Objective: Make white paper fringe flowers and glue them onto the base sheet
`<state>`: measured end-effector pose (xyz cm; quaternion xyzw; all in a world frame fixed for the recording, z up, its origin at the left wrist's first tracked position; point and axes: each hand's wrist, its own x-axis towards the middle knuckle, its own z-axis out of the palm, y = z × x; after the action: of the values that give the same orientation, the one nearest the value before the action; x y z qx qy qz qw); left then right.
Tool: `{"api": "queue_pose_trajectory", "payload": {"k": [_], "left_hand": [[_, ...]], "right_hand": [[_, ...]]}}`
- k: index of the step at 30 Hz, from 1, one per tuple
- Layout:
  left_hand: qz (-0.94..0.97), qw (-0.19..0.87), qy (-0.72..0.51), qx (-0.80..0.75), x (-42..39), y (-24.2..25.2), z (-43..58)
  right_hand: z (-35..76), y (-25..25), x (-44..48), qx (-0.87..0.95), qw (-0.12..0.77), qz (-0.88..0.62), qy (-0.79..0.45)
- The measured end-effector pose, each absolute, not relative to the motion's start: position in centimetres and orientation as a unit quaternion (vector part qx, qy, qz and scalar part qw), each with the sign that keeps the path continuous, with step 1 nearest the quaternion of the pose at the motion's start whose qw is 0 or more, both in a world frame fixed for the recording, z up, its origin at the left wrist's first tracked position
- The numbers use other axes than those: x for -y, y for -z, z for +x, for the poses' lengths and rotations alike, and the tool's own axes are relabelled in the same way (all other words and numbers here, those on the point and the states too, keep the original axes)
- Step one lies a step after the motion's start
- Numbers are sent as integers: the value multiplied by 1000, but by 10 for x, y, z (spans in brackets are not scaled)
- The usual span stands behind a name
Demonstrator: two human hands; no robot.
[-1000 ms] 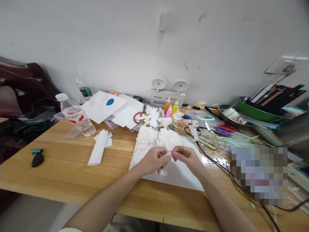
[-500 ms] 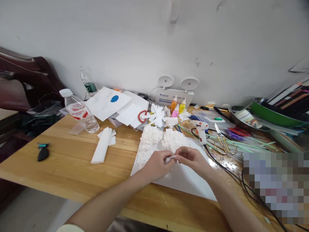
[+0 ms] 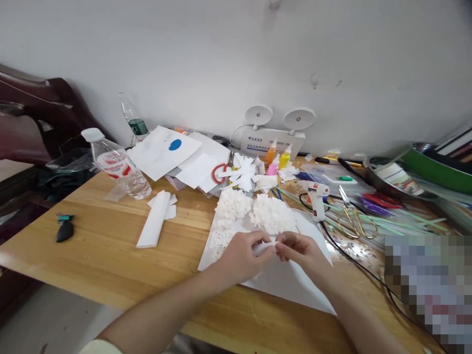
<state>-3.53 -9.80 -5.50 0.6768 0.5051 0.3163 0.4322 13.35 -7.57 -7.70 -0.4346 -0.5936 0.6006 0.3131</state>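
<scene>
A small white strip of paper (image 3: 266,245) is pinched in my left hand (image 3: 245,255), its end sticking out to the right. The fingertips of my right hand (image 3: 299,248) close on that end. Both hands are above a white sheet (image 3: 283,287) lying on the table. On the sheet, just beyond the hands, sit two fluffy heaps of torn white paper, a left heap (image 3: 233,204) and a right heap (image 3: 272,214). Scattered dark-flecked white bits (image 3: 220,242) lie beside my left hand.
A folded white paper (image 3: 154,221) and a water bottle (image 3: 123,169) are to the left. A glue gun (image 3: 316,199) with a black cord, gold-handled scissors (image 3: 354,219) and straws lie right. Behind are paper sheets (image 3: 162,152), red-handled scissors (image 3: 220,173) and small paint bottles (image 3: 285,156).
My hands have shifted slightly to the right and down in view, with more of the paper strip showing between them. The camera view has turned a little.
</scene>
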Motion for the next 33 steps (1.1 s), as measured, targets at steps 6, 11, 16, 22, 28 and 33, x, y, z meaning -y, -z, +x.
{"api": "queue_pose_trajectory", "payload": {"k": [6,11,16,22,28,33], "left_hand": [[654,443,-347,-505,95,54,-36],[661,429,-335,-516,94,56,-36],[665,414,-328,-528,94,56,-36],[695,376,-310,-529,93,59,-35],[717,349,-273,-538,93,61,-35],[729,352,-276,-519,92,60,-35]], "right_hand": [[133,81,77,553,335,-436,-626],[131,80,78,533,349,-428,-641],[131,77,77,534,350,-429,-639],[132,76,78,546,336,-420,-642],[131,77,79,560,329,-402,-646],[129,79,80,573,342,-409,-623]]}}
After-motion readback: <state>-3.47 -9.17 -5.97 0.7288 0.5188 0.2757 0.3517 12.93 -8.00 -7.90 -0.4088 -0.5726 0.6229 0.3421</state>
